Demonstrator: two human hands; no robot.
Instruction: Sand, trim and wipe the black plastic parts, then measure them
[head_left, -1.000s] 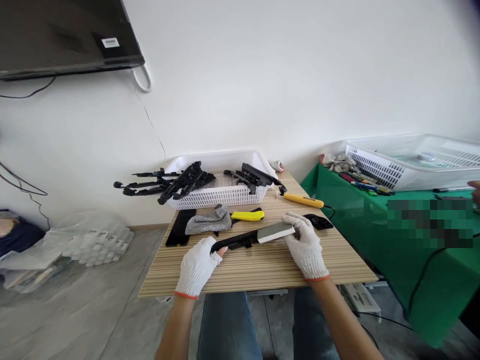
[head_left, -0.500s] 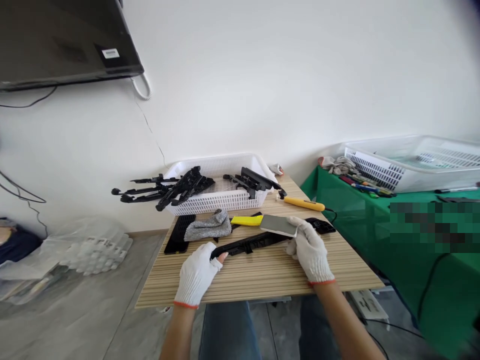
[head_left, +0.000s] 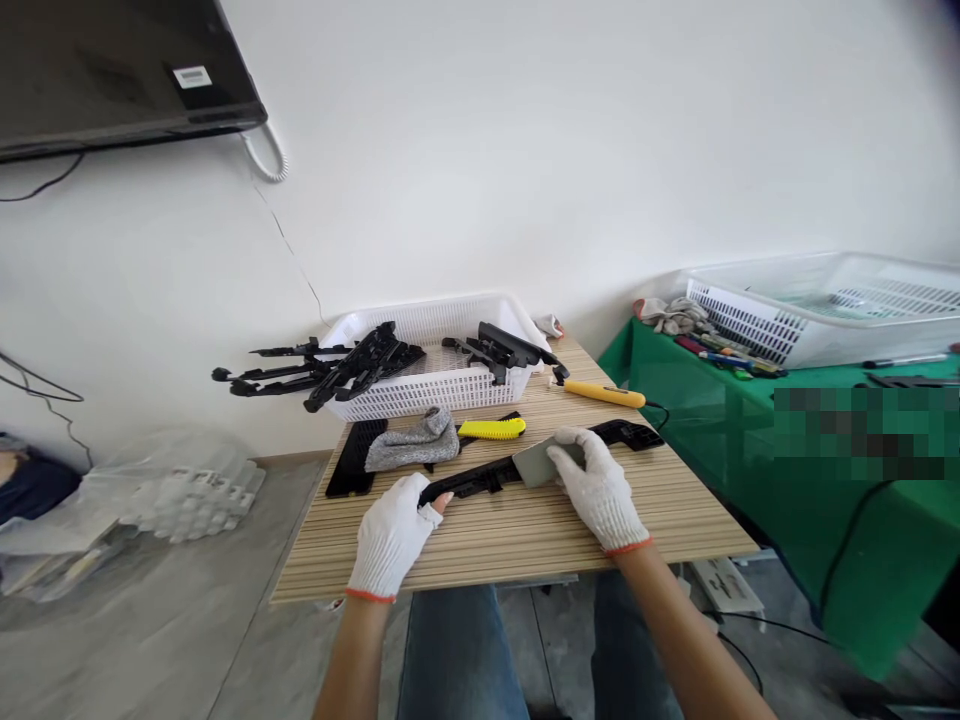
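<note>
My left hand (head_left: 392,532), in a white knit glove with the thumb tip bare, grips the left end of a long black plastic trim part (head_left: 478,480). This part lies slantwise above the striped table, its wider end (head_left: 634,434) out to the right. A flat grey sanding sponge (head_left: 532,464) is held in my gloved right hand (head_left: 598,488), fingers over its top. The sponge lies across the middle of the black part and hides that stretch. Just behind are a grey cloth (head_left: 414,442) and a yellow-handled utility knife (head_left: 491,429).
A white basket (head_left: 427,400) holds several black plastic parts, some jutting past its left rim. A black phone (head_left: 356,458) and a yellow corded tool (head_left: 604,393) lie on the wooden table (head_left: 480,560). To the right, a green-covered table (head_left: 675,400) bears another white basket (head_left: 814,345), gloves and pens.
My right hand has brought the sanding sponge down and slightly left onto the black trim part, tilting it. My left hand keeps its hold. The view has shifted slightly.
</note>
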